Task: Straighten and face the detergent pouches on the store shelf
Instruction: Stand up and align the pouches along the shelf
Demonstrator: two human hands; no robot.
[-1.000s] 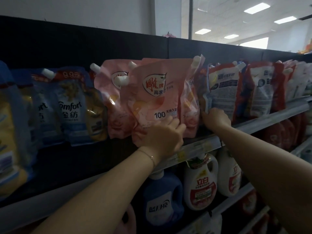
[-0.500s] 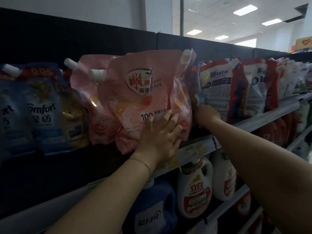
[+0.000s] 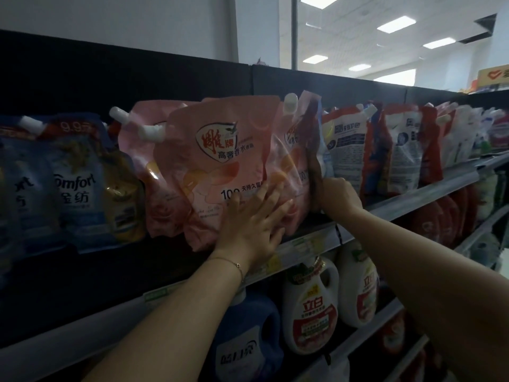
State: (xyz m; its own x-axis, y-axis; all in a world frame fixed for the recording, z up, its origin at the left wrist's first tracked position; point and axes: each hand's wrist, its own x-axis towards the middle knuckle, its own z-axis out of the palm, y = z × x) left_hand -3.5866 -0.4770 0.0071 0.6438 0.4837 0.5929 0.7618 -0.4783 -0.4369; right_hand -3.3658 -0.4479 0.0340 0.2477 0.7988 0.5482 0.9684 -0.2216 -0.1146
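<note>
Okay, going left to right. At the far left of the top shelf the blue Comfort pouches are standing; I'm counting two clearly, and more are blurring off the edge.

Next I'm counting three pink ones. The rear pink pouch is leaning behind. The front pink pouch is facing out but tilting, with its base hanging over the shelf lip. The right pink pouch is turning nearly edge-on.

Your left hand is lying flat on the lower face of the front pink pouch, its grip apart and fingers spread, pressing. Your right hand is curling round the side edge of the right pink pouch, its grip clamped on that edge.

Further right the white-and-red pouches are running down the shelf. At least three are there, and the rest are too small to count. On the shelf below, one blue jug and two white jugs are showing.

Handling, as a judgement: these are looking like soft, liquid-filled, heavy, slick film that is sagging and slumping when pushed high. You are better off taking the bottom corners or the side seams, not the spout cap.
</note>
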